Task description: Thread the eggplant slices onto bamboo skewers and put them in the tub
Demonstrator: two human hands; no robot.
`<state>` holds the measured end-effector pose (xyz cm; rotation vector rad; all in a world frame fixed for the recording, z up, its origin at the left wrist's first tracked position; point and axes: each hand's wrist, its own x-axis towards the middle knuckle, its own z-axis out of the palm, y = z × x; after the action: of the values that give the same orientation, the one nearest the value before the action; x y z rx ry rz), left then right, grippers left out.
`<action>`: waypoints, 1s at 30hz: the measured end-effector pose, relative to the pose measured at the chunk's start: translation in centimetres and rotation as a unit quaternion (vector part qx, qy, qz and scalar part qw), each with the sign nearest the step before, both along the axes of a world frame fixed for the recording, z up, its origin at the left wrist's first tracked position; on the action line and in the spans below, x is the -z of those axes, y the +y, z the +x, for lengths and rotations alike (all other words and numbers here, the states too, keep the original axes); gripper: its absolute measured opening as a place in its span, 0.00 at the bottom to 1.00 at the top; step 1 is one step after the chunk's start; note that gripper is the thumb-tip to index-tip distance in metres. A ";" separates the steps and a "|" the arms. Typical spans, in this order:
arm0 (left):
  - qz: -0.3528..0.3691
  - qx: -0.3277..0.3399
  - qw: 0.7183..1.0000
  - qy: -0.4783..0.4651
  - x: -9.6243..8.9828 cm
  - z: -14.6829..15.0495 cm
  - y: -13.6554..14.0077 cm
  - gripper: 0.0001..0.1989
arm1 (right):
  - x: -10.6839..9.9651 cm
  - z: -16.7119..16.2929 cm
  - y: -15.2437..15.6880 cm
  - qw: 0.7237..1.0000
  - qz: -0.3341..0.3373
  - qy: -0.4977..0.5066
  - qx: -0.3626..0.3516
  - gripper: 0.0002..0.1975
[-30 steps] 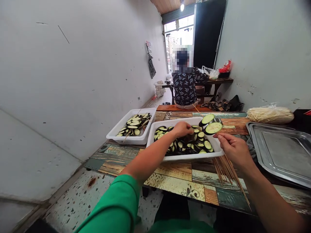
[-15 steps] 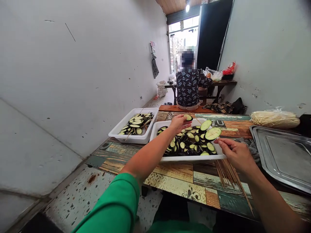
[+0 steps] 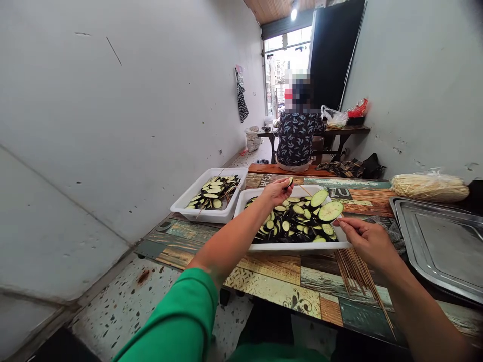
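My right hand [image 3: 364, 239] is closed on the lower end of a thin wooden skewer [image 3: 302, 189], which carries two eggplant slices [image 3: 330, 211]. Its bare tip points up and left toward my left hand [image 3: 277, 192]. Between the fingers of that hand is a single eggplant slice [image 3: 290, 182], seen nearly edge-on and apart from the pieces on the stick. Both hands are above a white tub [image 3: 298, 247] full of loose dark-skinned eggplant slices [image 3: 286, 226] in liquid.
To the left stands another white tub [image 3: 178, 207] with skewered eggplant slices. A bundle of bare skewers [image 3: 358, 271] lies near the front edge. Metal trays [image 3: 441, 241] and bagged pale enoki-like strands [image 3: 430, 187] are at right. A person [image 3: 296, 136] sits beyond the table, facing away.
My left hand has turned its eggplant slice from flat-facing to nearly edge-on and shifted it slightly left. My right hand keeps the skewer almost still. The seated person's right arm has drawn in.
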<state>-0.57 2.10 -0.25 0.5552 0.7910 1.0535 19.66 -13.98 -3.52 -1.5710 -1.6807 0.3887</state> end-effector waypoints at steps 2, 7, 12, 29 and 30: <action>-0.001 -0.019 1.000 -0.017 -0.1 0.0 0.0 0.11 | -0.1 0.0 -0.1 1.000 0.000 -0.001 0.000 0.19; -0.006 -0.072 0.996 -0.045 0.1 0.0 0.3 0.08 | 0.0 0.0 -0.1 1.000 -0.001 -0.009 0.009 0.19; -0.017 -0.093 0.994 -0.057 0.5 -0.1 1.0 0.06 | 0.3 0.1 0.1 1.000 -0.006 -0.019 0.003 0.19; 0.010 -0.104 0.994 -0.038 0.5 -0.2 0.9 0.05 | 0.1 0.0 0.0 1.000 -0.015 -0.012 0.003 0.19; 0.010 -0.105 0.994 -0.038 0.5 -0.2 0.9 0.05 | 0.1 0.0 0.0 1.000 -0.015 -0.012 0.003 0.19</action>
<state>-0.73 3.00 -0.77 0.4531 0.7836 1.2697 19.63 -13.95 -3.58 -1.6080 -1.6946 0.3944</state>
